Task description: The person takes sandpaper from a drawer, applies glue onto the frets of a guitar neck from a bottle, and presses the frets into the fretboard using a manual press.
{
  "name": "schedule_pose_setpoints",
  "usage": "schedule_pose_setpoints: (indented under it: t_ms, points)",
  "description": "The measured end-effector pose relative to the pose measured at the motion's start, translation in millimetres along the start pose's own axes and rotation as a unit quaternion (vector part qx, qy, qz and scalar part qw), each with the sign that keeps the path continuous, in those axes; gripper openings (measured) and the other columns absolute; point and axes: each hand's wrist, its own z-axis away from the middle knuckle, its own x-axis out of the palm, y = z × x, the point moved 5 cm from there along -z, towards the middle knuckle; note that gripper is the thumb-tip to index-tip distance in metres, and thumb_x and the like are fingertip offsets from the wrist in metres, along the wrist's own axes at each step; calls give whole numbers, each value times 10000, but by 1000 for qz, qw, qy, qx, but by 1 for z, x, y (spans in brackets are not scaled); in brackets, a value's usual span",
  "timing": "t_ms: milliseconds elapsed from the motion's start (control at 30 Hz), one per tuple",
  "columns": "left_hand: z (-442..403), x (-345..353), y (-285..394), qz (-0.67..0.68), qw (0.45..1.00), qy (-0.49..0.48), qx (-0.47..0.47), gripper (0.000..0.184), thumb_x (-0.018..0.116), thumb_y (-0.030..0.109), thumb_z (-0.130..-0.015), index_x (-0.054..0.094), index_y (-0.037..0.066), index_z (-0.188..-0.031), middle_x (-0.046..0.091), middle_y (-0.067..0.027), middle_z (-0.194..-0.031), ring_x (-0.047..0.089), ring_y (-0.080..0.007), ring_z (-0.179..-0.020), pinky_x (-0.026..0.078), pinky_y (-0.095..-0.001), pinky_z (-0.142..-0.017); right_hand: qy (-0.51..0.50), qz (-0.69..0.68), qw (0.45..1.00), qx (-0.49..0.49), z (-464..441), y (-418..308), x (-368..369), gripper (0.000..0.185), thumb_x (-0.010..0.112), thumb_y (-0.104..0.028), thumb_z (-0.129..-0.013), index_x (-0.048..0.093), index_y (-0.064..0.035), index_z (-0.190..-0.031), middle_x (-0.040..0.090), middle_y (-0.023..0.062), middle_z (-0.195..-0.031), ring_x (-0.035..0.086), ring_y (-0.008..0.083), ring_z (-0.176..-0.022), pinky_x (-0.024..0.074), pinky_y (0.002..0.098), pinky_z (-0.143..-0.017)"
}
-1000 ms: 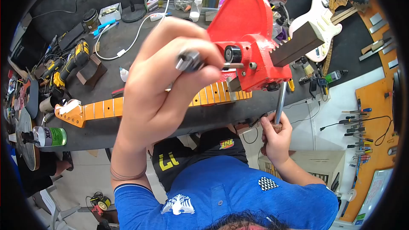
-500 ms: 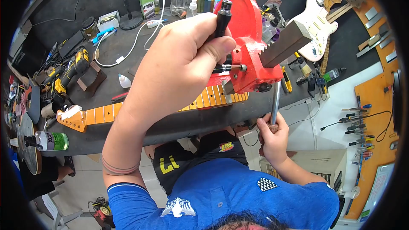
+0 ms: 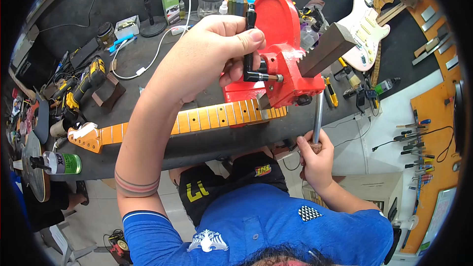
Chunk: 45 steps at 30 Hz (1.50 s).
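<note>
My left hand (image 3: 212, 42) is closed around a black L-shaped wrench (image 3: 248, 64). The short arm of this tool reaches a bolt on the side of the red arbor press (image 3: 282, 66). A toothed steel ram (image 3: 327, 49) slants up out of the press head. My right hand (image 3: 318, 160) grips the lower end of the steel press lever (image 3: 319, 118). Under the press lies a guitar neck (image 3: 202, 119) with a light wood fretboard and metal frets. A small metal block (image 3: 263, 102) below the press head sits at the fretboard's right end.
On the dark bench (image 3: 197, 148) stand a yellow cordless drill (image 3: 91, 76), a green box (image 3: 169, 4) and a clear bottle of green liquid (image 3: 61, 162). A white guitar body (image 3: 363, 29) lies back right. Hand tools hang on the orange board (image 3: 433, 113). Someone's leg shows at left.
My left hand has shifted left and the wrench's handle has swung left to nearly upright, so its elbow now shows. My right hand stays on the lever.
</note>
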Motion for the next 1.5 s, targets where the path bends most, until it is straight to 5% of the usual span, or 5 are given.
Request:
schedule_pose_setpoints:
  t_ms: [300, 600, 833, 1100, 1500]
  points:
    - [4, 1, -11, 68, 996, 49, -37, 248, 608, 208, -1130, 642, 9, -1274, 725, -48, -864, 570, -14, -518, 422, -182, -432, 2, -1, 1000, 14, 1, -1, 1, 213, 744, -130, -1048, 579, -76, -923, 520, -61, -641, 456, 19, -506, 330, 240, -457]
    - [59, 45, 32, -373, 811, 124, 432, 260, 664, -82, -889, 676, 3, -1134, 676, -103, -956, 640, -261, -889, 529, -384, -833, -6, 22, 1000, 10, 2, -5, -1, 212, 737, -149, -1044, 573, -70, -936, 558, -29, -654, 489, 43, -482, 374, 237, -438]
    - [67, 77, -3, -165, 866, 113, 459, 243, 831, 276, -836, 693, 91, -909, 586, -43, -849, 545, -268, -800, 335, -415, -755, -2, 10, 1000, -13, 1, -1, -3, 228, 771, -165, -1031, 599, -70, -914, 546, -51, -671, 496, 35, -548, 372, 250, -496]
    - [73, 82, -98, -332, 736, 163, 567, 469, 721, 385, -1009, 568, 97, -671, 610, -32, -773, 661, -330, -1282, 240, -581, -1339, 3, 15, 999, 33, 2, -7, -1, 215, 772, -153, -1028, 608, -63, -923, 563, -43, -679, 503, 36, -552, 377, 248, -491]
    - [96, 58, -73, -193, 926, 194, 259, 606, 762, 95, -934, 512, -20, -1473, 592, -171, -1271, 559, -324, -1202, 438, -451, -1069, 1, 27, 999, 21, 1, -6, -2, 201, 768, -135, -1027, 617, -58, -920, 569, -43, -682, 505, 32, -562, 380, 244, -507]
